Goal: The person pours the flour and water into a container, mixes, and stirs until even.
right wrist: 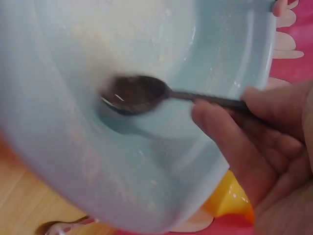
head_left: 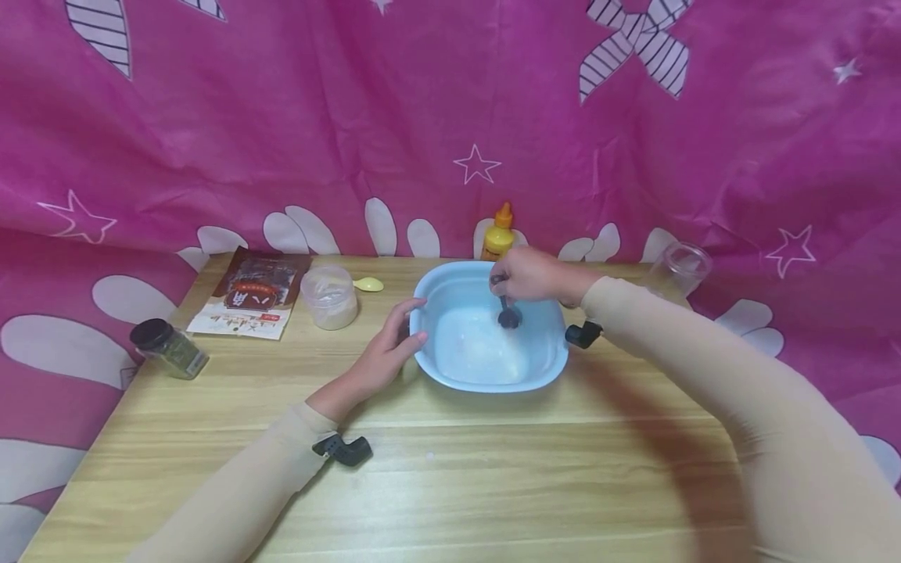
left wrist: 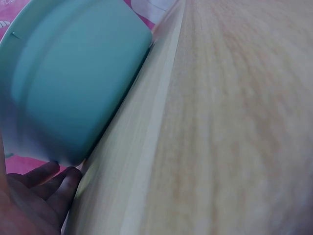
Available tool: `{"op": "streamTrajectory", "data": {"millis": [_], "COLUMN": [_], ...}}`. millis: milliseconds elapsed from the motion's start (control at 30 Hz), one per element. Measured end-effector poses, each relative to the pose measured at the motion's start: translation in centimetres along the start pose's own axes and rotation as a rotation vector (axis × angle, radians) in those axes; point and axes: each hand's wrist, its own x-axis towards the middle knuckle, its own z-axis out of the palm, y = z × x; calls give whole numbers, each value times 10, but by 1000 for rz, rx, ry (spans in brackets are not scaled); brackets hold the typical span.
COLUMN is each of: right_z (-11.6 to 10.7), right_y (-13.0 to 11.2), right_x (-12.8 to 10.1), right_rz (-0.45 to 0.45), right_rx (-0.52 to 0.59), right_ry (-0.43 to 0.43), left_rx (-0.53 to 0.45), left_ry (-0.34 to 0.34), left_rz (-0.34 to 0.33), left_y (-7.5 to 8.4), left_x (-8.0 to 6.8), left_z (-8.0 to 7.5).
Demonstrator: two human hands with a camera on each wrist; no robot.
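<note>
Both hands were on the job: the right hand (head_left: 529, 275) pinched a dark spoon (right wrist: 139, 94) by its handle, its bowl down inside the light blue basin (head_left: 436, 301) in the middle of the wooden table (head_left: 493, 485). The left hand (head_left: 385, 352) rested against the basin's left rim, fingers fairly straight. A yellow squeeze bottle (head_left: 498, 233) stood just behind, with a small plastic tub (head_left: 329, 297) and a brown packet (head_left: 252, 293) off to the left.
</note>
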Motion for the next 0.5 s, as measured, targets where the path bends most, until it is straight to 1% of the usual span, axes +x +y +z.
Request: {"op": "streamTrajectory", "data": {"millis": [33,100,167,200,267,433,500], "right_z": [1,5,9,11,15,21,22], "right_y": [-1,-3,-6,-8,-11,-19,-22], "right_x": [1,3,5,6,7,6,6], "right_rz": [1,-3,-15,-21,-44,-82,-79], "right_rx": [-10,9,57,93,176,358,402], "right_ry": [34,89,116,115,88,-38,-79], "left_rx": [1,-1,-1,-2,-5,-20,-25], "left_ry": [-1,-1,1,2,2,-3,-3], "left_rz": [-1,-4,-5,-3,1,11,12], "left_y": [0,0,-1,-1,-2,-3,-3], "left_x": [0,0,0,0,0,0,0], "left_z": [0,0,0,0,0,0,0]}}
